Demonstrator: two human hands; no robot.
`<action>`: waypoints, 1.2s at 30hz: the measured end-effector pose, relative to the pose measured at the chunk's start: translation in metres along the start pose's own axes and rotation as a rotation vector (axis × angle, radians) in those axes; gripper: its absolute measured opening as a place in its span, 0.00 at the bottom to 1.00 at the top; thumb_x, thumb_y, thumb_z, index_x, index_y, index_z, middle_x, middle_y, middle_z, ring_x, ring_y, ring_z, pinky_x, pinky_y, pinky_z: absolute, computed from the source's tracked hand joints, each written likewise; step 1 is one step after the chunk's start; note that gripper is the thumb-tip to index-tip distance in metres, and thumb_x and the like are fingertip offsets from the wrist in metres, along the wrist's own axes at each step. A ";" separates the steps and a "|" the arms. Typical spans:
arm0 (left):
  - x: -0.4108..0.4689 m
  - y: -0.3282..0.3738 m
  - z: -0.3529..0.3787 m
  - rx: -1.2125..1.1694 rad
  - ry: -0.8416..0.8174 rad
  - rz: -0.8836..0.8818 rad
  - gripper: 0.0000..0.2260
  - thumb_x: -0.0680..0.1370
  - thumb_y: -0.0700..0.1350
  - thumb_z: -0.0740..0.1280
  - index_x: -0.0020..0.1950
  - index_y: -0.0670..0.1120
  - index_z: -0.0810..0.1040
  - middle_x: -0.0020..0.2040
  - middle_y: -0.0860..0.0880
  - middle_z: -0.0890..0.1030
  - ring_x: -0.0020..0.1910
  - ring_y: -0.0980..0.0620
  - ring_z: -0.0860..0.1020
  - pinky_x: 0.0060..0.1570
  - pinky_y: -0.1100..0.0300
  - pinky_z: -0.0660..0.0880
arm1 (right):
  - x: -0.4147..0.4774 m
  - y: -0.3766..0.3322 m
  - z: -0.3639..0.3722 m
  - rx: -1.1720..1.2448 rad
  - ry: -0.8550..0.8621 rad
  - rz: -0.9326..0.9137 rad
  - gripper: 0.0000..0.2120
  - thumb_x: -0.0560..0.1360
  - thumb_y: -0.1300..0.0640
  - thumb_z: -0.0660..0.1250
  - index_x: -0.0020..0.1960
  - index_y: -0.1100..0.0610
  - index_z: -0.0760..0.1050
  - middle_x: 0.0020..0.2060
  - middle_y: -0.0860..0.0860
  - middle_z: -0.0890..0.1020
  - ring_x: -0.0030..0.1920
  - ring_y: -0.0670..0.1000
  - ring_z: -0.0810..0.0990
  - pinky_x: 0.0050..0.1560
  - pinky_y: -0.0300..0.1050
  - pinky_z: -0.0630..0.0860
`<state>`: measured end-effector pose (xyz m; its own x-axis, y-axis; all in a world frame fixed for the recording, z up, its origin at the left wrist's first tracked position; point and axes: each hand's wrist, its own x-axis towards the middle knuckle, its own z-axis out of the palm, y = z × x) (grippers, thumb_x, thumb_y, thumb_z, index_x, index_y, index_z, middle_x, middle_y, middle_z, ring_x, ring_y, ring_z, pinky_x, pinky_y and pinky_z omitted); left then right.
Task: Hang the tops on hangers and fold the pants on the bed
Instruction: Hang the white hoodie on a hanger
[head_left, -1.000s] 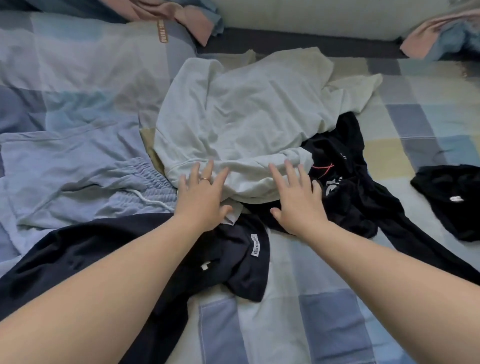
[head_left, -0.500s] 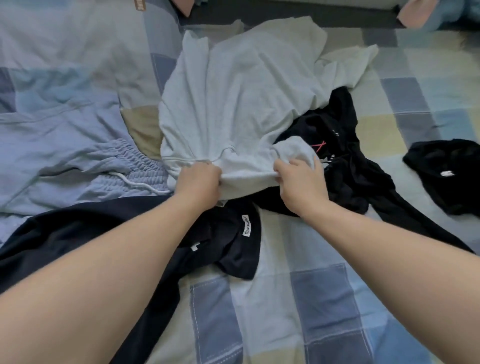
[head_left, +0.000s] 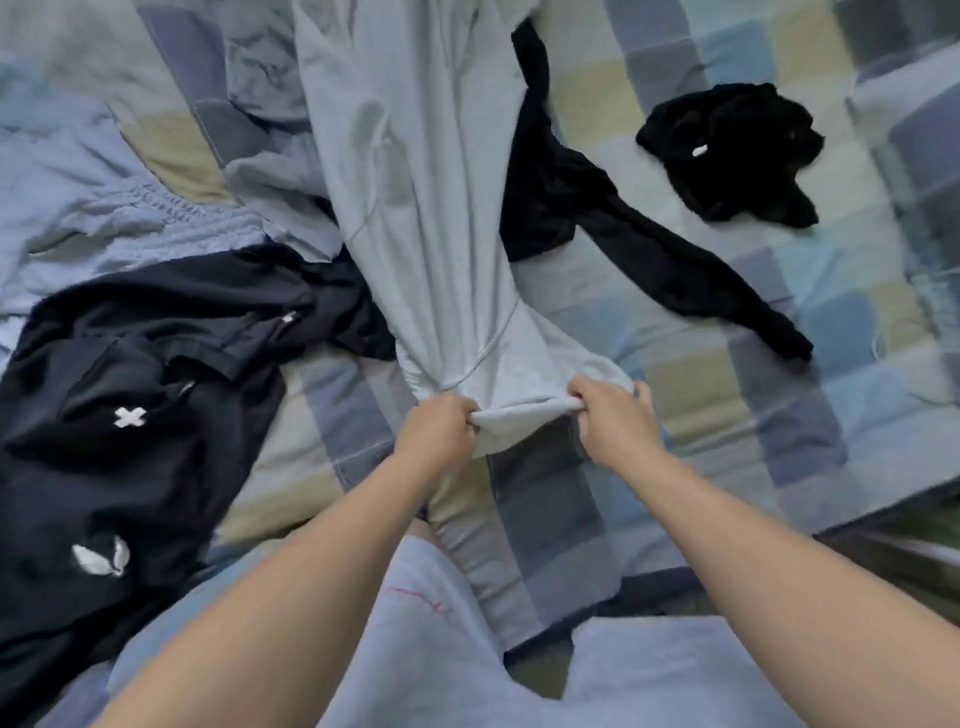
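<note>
Two hands gripped the hem of a pale grey top (head_left: 415, 208) on the bed (head_left: 701, 395).
The left hand (head_left: 439, 434) and right hand (head_left: 615, 423) curled their fingers tight into the soft jersey hem; the creased top's far end was cut off. A navy garment (head_left: 171, 452) bore a white cross; a crumpled black garment (head_left: 727, 150) carried a white label too small to read.

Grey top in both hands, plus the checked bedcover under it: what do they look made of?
The pale grey top: soft matte knit, probably cotton jersey or sweatshirt fleece; it gathers in thick rounded folds where the left hand and right hand grip its edge. The checked bedcover: thin matte woven cloth, likely cotton; fine creases and a stitched seam show.
</note>
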<state>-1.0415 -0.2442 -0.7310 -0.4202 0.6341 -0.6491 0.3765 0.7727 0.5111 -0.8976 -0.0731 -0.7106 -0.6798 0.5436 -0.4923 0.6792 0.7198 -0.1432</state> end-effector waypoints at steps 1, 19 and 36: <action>-0.011 0.011 0.019 -0.001 -0.056 -0.008 0.09 0.78 0.41 0.61 0.41 0.51 0.76 0.48 0.45 0.82 0.49 0.40 0.79 0.44 0.52 0.74 | -0.021 0.016 0.004 0.025 -0.019 0.040 0.11 0.75 0.64 0.59 0.51 0.50 0.72 0.45 0.50 0.81 0.54 0.56 0.78 0.68 0.54 0.56; -0.088 0.092 0.196 0.081 -0.578 -0.171 0.03 0.73 0.40 0.67 0.39 0.45 0.77 0.34 0.52 0.74 0.35 0.52 0.73 0.32 0.62 0.67 | -0.202 0.156 0.089 0.374 -0.404 0.506 0.10 0.78 0.60 0.56 0.50 0.47 0.72 0.43 0.48 0.81 0.54 0.55 0.75 0.71 0.53 0.59; 0.096 -0.002 -0.047 0.155 0.213 -0.018 0.23 0.80 0.54 0.66 0.74 0.52 0.67 0.76 0.49 0.64 0.74 0.44 0.61 0.68 0.49 0.67 | 0.057 -0.003 -0.022 0.467 -0.193 0.125 0.26 0.81 0.53 0.61 0.77 0.44 0.58 0.72 0.50 0.71 0.70 0.54 0.69 0.70 0.52 0.67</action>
<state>-1.1219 -0.1832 -0.7681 -0.5857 0.6252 -0.5158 0.4827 0.7803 0.3977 -0.9443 -0.0345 -0.7192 -0.5524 0.4918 -0.6730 0.8328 0.3612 -0.4196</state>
